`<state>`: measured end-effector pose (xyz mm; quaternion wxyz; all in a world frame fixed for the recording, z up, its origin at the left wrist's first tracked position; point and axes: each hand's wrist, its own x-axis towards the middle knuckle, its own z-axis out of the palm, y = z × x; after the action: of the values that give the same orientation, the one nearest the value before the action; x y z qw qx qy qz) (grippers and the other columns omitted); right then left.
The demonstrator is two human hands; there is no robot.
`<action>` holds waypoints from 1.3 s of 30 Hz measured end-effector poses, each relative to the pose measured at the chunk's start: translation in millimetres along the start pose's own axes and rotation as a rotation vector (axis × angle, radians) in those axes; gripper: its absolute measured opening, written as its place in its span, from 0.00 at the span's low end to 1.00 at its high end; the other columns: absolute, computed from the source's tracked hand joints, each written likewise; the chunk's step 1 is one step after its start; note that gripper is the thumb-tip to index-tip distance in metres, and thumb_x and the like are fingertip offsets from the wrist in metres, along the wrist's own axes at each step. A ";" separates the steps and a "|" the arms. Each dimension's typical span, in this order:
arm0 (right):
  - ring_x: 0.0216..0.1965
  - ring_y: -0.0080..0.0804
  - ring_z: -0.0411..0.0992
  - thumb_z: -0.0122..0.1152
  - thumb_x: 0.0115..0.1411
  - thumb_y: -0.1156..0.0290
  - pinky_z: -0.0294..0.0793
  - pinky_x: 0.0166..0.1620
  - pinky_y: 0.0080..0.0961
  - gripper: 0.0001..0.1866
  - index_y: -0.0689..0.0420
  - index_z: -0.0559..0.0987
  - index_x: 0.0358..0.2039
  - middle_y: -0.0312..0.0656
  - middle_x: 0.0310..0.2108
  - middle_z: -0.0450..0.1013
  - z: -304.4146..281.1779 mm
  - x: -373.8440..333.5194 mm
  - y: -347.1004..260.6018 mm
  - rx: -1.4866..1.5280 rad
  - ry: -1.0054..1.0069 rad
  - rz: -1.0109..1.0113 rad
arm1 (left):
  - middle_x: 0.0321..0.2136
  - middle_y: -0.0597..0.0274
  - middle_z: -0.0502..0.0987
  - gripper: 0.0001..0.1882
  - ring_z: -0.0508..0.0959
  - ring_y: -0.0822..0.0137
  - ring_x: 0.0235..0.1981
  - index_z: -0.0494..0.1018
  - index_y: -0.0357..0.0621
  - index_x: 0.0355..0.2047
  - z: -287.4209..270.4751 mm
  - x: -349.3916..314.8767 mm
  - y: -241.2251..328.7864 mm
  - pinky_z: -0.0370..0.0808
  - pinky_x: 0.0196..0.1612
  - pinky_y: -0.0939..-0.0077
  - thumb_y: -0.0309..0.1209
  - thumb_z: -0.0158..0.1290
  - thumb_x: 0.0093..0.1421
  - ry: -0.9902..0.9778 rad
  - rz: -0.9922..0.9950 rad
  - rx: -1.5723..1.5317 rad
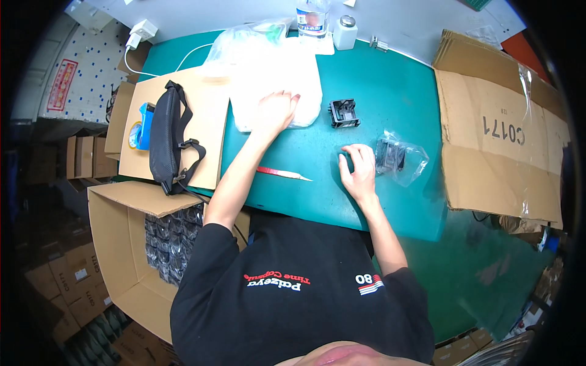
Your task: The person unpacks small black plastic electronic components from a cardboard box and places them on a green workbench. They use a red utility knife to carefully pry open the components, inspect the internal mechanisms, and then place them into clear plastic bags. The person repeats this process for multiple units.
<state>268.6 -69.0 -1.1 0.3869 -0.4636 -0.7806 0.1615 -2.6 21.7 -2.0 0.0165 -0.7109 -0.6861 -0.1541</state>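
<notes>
My left hand (278, 111) reaches onto a glaring white plastic bag (308, 79) at the back of the table. Its fingers look stretched out, partly washed out by the brightness, and no held thing shows. Resting on the green mat, my right hand (359, 171) is open, thumb and fingers apart. Just right of it lies a black plastic part in a clear bag (390, 155), close to the fingers. A bare black plastic housing (344, 114) sits farther back, between both hands. Between my forearms lies a slim red pointed tool (281, 173).
At left, a black strapped pouch (166, 134) and blue tape dispenser (145, 127) lie on cardboard. Below, an open carton (116, 238) holds several bagged black parts. A large carton (500, 134) flanks the right edge. A bottle (313, 21) and white dispenser (345, 33) stand behind.
</notes>
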 end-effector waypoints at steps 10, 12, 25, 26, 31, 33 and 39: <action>0.45 0.47 0.73 0.66 0.56 0.78 0.73 0.49 0.40 0.10 0.60 0.80 0.40 0.47 0.39 0.75 -4.8 -7.6 7.1 0.059 0.033 0.068 | 0.35 0.48 0.84 0.07 0.85 0.50 0.36 0.81 0.41 0.40 6.9 -13.1 -22.3 0.81 0.40 0.61 0.30 0.57 0.66 0.359 0.026 -0.235; 0.44 0.46 0.74 0.66 0.56 0.79 0.74 0.48 0.38 0.10 0.61 0.80 0.39 0.47 0.39 0.75 -2.7 -6.8 4.2 0.072 0.040 0.063 | 0.34 0.48 0.84 0.07 0.85 0.50 0.36 0.82 0.41 0.39 1.6 -15.8 -19.9 0.81 0.40 0.61 0.29 0.58 0.65 0.377 0.027 -0.274; 0.57 0.52 0.70 0.75 0.51 0.70 0.72 0.60 0.41 0.34 0.62 0.73 0.58 0.53 0.54 0.72 6.3 51.2 -45.6 0.241 0.041 -0.071 | 0.27 0.53 0.82 0.06 0.83 0.54 0.28 0.82 0.37 0.36 -46.8 -53.2 6.7 0.78 0.33 0.65 0.27 0.58 0.65 0.324 0.176 -0.587; 0.59 0.53 0.69 0.76 0.51 0.69 0.70 0.62 0.41 0.37 0.62 0.72 0.61 0.54 0.56 0.71 7.1 57.5 -49.8 0.262 0.012 -0.120 | 0.26 0.54 0.82 0.06 0.83 0.55 0.27 0.81 0.37 0.34 -53.6 -58.6 9.6 0.78 0.32 0.66 0.26 0.57 0.66 0.212 0.213 -0.662; 0.44 0.43 0.79 0.75 0.55 0.67 0.79 0.52 0.38 0.27 0.61 0.77 0.54 0.50 0.41 0.78 4.4 61.7 -58.4 0.622 -0.403 -0.066 | 0.22 0.59 0.79 0.05 0.82 0.66 0.25 0.78 0.36 0.33 -99.0 -89.8 30.0 0.77 0.31 0.73 0.24 0.55 0.67 -0.205 0.259 -0.853; 0.32 0.30 0.76 0.71 0.60 0.68 0.81 0.39 0.32 0.18 0.61 0.78 0.47 0.42 0.32 0.76 7.3 50.2 -46.3 0.748 -0.621 0.220 | 0.23 0.60 0.80 0.03 0.82 0.71 0.26 0.78 0.36 0.35 -105.2 -103.7 33.3 0.77 0.30 0.76 0.23 0.56 0.66 -0.307 -0.047 -1.091; 0.18 0.12 0.64 0.61 0.70 0.67 0.73 0.19 0.20 0.09 0.60 0.76 0.39 0.29 0.21 0.68 -7.6 22.4 -32.2 1.101 -0.280 0.659 | 0.31 0.62 0.80 0.11 0.82 0.71 0.32 0.73 0.36 0.46 -86.6 -132.2 5.8 0.78 0.38 0.79 0.22 0.59 0.64 -0.606 -0.322 -1.447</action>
<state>248.9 -67.5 33.7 0.3928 -0.3872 -0.4440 0.7061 -15.4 -127.3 49.6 -0.6582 -0.4485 -0.4847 -0.3615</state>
